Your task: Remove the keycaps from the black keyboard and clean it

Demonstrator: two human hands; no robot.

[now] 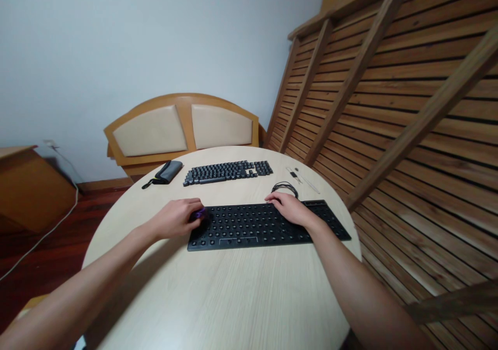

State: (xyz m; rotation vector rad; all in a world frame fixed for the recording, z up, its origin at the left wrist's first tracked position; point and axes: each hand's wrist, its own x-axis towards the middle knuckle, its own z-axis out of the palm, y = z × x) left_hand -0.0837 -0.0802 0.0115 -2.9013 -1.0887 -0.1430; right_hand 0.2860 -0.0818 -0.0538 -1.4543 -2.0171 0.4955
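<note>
A black keyboard (241, 225), its keycaps off and the switches bare, lies flat on the table in front of me. My left hand (182, 218) is closed at its left end, gripping a small purple object (200, 213) against the upper left corner. The fingers hide most of that object, so its kind is unclear. Across the keyboard's right part lies my right hand (290, 209), fingers extended toward the back edge, with no held thing showing. Just behind it sits a coiled black cable (285, 185). Detached black keycaps (223, 172) are laid out in keyboard order farther back.
On the round pale wooden table (233, 298), a grey and black pouch (168, 172) lies at the back left. Small wire tools (294, 175) and a thin pale stick (310, 185) lie at the back right. Wooden slats (389, 106) lean close to the table's right side.
</note>
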